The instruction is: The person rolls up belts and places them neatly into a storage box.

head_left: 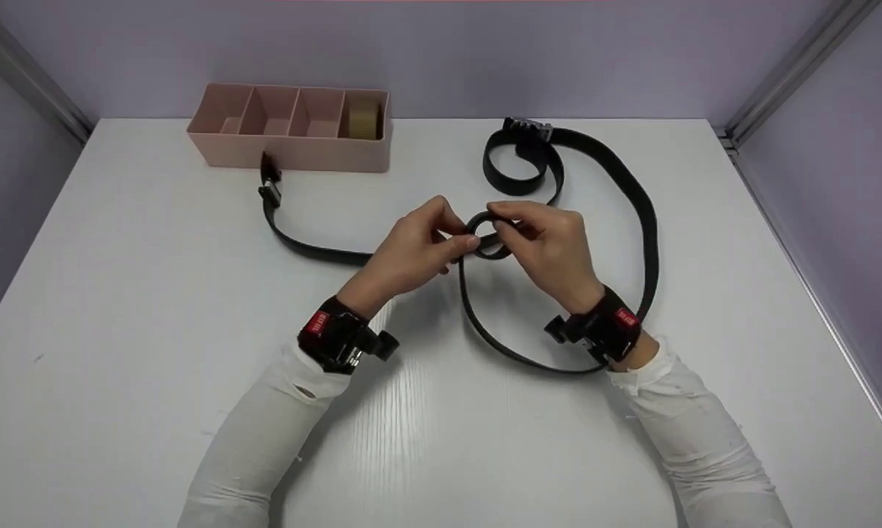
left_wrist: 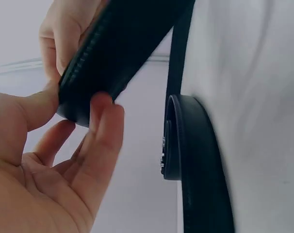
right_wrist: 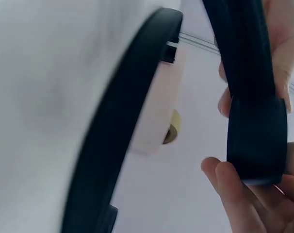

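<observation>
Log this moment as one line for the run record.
left hand: pinches belt coil | right hand: pinches belt coil | belt: loose loops on table | organizer box: far left, tan roll in right compartment

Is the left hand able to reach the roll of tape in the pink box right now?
Probably not straight away: the left hand is pinching the rolled belt together with the right hand. Once it lets go, bare table lies between it and the tape roll.

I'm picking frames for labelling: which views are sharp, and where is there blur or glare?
Head view: sharp, evenly lit, soft shadows under both hands, mild sheen on the table. Left wrist view: belt close and soft-focused. Right wrist view: blurred throughout, pink box smeared.
</observation>
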A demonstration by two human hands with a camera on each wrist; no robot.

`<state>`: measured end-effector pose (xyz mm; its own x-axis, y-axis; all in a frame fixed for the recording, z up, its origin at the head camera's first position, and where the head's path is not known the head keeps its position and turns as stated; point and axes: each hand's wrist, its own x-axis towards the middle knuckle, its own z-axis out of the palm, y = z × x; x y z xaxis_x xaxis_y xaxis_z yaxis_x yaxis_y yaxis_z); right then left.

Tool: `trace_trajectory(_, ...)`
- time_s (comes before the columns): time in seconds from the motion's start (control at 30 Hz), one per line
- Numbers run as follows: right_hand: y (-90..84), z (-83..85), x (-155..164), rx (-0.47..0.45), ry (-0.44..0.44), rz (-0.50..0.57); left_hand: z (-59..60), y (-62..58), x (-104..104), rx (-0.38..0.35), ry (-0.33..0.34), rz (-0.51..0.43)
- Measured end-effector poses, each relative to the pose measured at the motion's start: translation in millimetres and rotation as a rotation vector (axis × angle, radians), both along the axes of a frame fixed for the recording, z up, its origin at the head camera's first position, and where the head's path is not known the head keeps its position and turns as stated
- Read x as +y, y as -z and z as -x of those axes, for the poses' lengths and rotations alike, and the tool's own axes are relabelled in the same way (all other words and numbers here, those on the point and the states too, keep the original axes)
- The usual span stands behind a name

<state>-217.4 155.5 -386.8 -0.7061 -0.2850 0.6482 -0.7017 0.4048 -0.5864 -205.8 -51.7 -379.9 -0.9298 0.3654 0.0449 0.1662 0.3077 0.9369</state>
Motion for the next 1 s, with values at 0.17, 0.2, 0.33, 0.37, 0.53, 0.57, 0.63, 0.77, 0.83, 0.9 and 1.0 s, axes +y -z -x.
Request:
trace_trajectory(0.17,-3.7,-6.8,-10,-0.201,-0.049,0.043,2.7,1.5,-5,0.071,-0.044,0.136)
trace_trajectory(0.2,-5.9,-8.4,-11,-0.266,-0.063,0.043,3.2,1.4,-6,0.078,-0.044,0.158)
trace_trajectory(0.33,-3.2,-4.0,-6,-0.51,-0.125,0.012,4.4,1.3,-8,0.072,-0.01,0.227)
trace_trajectory(0.37,-0.9,-1.4,-3,-0.556,-0.143,-0.002,4.6,1.4,-9,0.068,0.004,0.237)
trace_trajectory(0.53,9.8,11.0,8,-0.684,-0.229,-0.056,4.4,3.2,-10,0.056,0.08,0.273)
trace_trajectory(0.57,10.2,12.1,10,-0.695,-0.243,-0.059,4.3,3.6,-10,0.057,0.088,0.275)
trace_trajectory(0.63,10.9,13.6,11,-0.72,-0.265,-0.04,4.5,4.0,-10,0.062,0.096,0.278)
trace_trajectory(0.77,10.7,13.2,11,-0.764,-0.28,0.055,5.4,4.5,-10,0.045,0.072,0.276)
trace_trajectory(0.83,10.1,12.1,10,-0.787,-0.279,0.122,5.9,4.7,-9,0.032,0.048,0.262)
trace_trajectory(0.9,9.5,11.2,9,-0.801,-0.274,0.185,6.1,5.0,-9,0.023,0.016,0.238)
trace_trajectory(1.0,8.9,10.5,8,-0.8,-0.243,0.281,6.0,5.5,-7,0.008,-0.032,0.19)
